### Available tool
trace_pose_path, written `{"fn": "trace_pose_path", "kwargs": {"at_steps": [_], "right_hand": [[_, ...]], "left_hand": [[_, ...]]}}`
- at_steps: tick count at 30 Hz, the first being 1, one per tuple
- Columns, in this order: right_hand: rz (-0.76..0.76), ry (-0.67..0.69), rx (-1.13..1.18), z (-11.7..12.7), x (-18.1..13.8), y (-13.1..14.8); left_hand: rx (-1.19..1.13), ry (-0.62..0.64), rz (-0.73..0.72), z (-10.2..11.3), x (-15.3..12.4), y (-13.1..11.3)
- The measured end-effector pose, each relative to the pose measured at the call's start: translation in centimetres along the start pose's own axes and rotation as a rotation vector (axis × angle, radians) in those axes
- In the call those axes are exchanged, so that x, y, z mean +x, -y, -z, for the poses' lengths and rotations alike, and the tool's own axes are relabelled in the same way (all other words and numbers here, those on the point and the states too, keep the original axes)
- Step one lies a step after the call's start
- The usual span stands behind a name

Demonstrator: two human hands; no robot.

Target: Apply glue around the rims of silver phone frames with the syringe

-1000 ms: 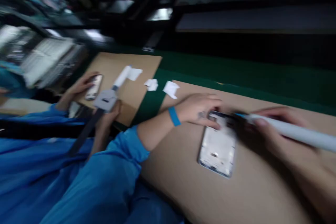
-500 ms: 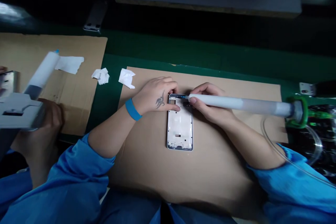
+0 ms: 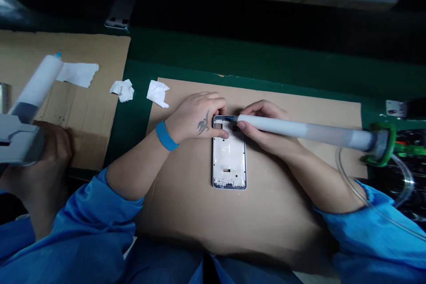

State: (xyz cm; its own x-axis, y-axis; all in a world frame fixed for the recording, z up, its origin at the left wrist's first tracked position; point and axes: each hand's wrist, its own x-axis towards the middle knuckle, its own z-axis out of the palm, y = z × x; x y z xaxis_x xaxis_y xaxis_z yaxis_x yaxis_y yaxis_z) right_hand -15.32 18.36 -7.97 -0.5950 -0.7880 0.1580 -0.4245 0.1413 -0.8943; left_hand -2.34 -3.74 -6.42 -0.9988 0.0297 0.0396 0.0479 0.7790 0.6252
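Note:
A white phone frame (image 3: 229,155) with a metallic rim lies on a cardboard sheet (image 3: 193,213) in front of me. My left hand (image 3: 201,115) grips its upper left corner, thumb over the inner face and fingers curled at the outer edge. In my right hand (image 3: 266,126) is a white glue syringe (image 3: 299,128), pinched near its front end. Its blue needle tip reaches the top edge of the frame, close to the upper left corner. A green-collared adapter and a clear tube sit at the syringe's rear.
At left a co-worker's hand (image 3: 53,151) holds a grey dispenser (image 3: 20,140) with a white tube, over another cardboard sheet (image 3: 113,53). Paper scraps (image 3: 158,93) lie between the sheets. Another phone part (image 3: 116,23) is at the back; a small metallic piece (image 3: 395,108) is at right.
The needle tip has moved slightly left along the frame's top edge. The view has shifted a little, and the co-worker's dispenser appears farther left.

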Motion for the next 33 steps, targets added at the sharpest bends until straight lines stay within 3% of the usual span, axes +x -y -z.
{"fn": "trace_pose_path", "kwargs": {"at_steps": [33], "right_hand": [[-0.007, 0.036, 0.007, 0.25, 0.01, -0.32]], "left_hand": [[-0.021, -0.041, -0.044, -0.55, 0.03, 0.62]]}}
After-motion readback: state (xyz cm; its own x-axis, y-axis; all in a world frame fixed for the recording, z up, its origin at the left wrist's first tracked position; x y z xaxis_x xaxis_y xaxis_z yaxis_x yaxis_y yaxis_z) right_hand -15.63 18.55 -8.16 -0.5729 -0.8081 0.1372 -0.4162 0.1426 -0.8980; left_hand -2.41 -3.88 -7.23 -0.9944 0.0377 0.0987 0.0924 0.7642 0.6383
